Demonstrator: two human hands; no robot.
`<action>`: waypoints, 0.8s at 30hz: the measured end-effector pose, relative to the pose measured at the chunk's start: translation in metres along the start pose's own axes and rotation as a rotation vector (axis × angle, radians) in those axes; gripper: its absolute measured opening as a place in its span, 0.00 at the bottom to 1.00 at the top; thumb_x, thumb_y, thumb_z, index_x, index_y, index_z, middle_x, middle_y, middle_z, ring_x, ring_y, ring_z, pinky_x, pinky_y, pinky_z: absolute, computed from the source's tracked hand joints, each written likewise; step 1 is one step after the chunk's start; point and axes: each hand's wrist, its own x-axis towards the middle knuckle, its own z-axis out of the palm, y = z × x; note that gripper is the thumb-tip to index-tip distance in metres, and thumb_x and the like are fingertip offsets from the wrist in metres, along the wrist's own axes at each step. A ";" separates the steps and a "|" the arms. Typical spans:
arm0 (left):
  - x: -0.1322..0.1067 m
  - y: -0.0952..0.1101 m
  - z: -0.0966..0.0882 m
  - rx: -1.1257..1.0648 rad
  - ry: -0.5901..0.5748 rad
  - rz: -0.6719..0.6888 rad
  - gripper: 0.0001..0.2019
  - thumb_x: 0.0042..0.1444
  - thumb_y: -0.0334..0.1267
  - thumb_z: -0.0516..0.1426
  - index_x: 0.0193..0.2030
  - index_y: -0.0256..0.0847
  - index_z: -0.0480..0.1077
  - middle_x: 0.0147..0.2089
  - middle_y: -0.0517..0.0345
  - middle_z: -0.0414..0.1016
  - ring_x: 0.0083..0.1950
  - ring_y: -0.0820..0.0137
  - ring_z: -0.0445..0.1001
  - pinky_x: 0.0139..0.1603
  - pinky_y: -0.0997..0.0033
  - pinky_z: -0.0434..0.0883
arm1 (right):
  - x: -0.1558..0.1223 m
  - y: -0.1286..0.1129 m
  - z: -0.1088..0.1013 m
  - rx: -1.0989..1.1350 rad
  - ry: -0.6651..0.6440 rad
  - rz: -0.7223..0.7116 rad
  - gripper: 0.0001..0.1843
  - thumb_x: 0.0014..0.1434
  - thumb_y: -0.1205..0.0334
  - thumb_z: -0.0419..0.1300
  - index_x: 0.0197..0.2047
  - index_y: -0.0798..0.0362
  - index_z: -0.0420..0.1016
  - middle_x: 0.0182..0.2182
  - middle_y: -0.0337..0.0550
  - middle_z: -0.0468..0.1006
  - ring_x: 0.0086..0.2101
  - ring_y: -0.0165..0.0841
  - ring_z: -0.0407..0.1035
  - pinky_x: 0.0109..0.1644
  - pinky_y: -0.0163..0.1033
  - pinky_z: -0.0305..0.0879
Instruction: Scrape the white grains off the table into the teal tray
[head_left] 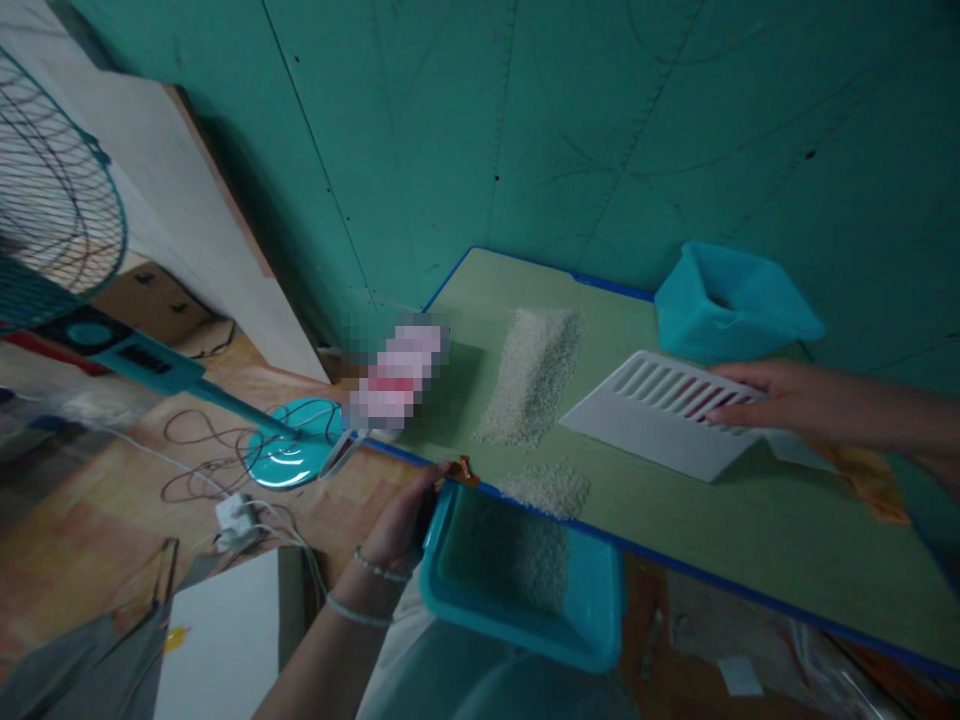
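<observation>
My left hand [401, 525] grips the left rim of a teal plastic tray [592, 640], held just below the near edge of the green table [750, 540]. Some white rice lies inside the tray. A small heap of rice [546, 487] sits at the table edge right above the tray, and a larger heap [534, 372] lies farther back. My right hand [757, 395] rests with fingers flat on a white slotted plastic board [664, 412], which lies tilted on the table to the right of the rice.
A second teal container [731, 300] stands at the back right by the teal wall. A blurred pink and white object [397, 380] lies at the table's left end. A standing fan [52, 220], its round base [289, 445] and loose cables sit on the floor at left.
</observation>
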 end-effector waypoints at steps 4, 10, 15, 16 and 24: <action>0.000 0.000 0.000 -0.004 0.008 0.026 0.09 0.57 0.33 0.51 0.36 0.35 0.72 0.24 0.57 0.79 0.25 0.67 0.77 0.32 0.70 0.73 | 0.000 0.023 -0.004 0.175 0.006 0.038 0.19 0.59 0.69 0.43 0.42 0.60 0.73 0.29 0.40 0.82 0.30 0.28 0.76 0.33 0.34 0.66; 0.004 -0.001 -0.003 0.026 0.016 0.015 0.09 0.57 0.32 0.50 0.36 0.37 0.72 0.26 0.55 0.80 0.26 0.66 0.78 0.33 0.66 0.74 | -0.002 0.039 0.038 0.157 0.313 0.072 0.22 0.61 0.65 0.38 0.37 0.62 0.73 0.21 0.40 0.79 0.19 0.25 0.72 0.23 0.27 0.61; 0.006 -0.001 -0.003 0.020 0.051 0.043 0.08 0.56 0.30 0.50 0.36 0.38 0.71 0.24 0.58 0.79 0.23 0.68 0.76 0.29 0.69 0.74 | 0.013 0.045 0.042 0.244 0.018 0.060 0.17 0.59 0.64 0.44 0.39 0.59 0.72 0.24 0.39 0.80 0.25 0.28 0.75 0.26 0.29 0.65; 0.006 -0.001 -0.003 0.031 0.041 0.041 0.08 0.57 0.30 0.50 0.36 0.38 0.71 0.23 0.58 0.79 0.23 0.67 0.76 0.29 0.69 0.74 | 0.018 0.047 0.038 0.277 -0.109 0.085 0.13 0.57 0.63 0.50 0.39 0.57 0.72 0.27 0.39 0.80 0.27 0.30 0.75 0.29 0.31 0.67; 0.004 -0.002 -0.002 0.013 0.025 0.027 0.09 0.57 0.31 0.49 0.38 0.37 0.70 0.23 0.58 0.79 0.24 0.66 0.77 0.30 0.68 0.74 | 0.032 0.045 0.039 0.456 -0.412 0.167 0.18 0.44 0.55 0.66 0.37 0.52 0.69 0.32 0.40 0.77 0.31 0.33 0.73 0.37 0.39 0.68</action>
